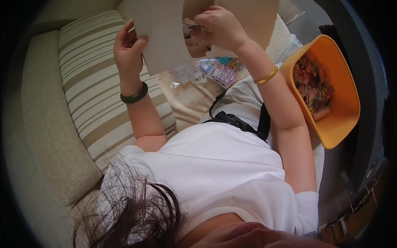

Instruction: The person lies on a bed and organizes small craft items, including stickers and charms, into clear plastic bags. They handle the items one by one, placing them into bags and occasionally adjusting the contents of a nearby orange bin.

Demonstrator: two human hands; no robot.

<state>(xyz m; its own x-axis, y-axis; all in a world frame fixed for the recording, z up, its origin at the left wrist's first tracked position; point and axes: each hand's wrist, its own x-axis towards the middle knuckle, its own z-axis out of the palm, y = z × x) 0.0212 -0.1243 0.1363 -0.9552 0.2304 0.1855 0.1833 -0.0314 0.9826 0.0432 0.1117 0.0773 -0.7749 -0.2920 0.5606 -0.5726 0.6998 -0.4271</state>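
The left hand pinches the left edge of a smooth white folded card, thumb in front; the card's top runs out of view. The right hand works in the gap between its panels, fingers pressed together on a slim grey-silver item, too blurred to identify. A striped fabric cushion lies near the left arm; a rounded orange plastic bin stands close beside the right, limiting room there. Print on the colourful flat packets below is too small to read.
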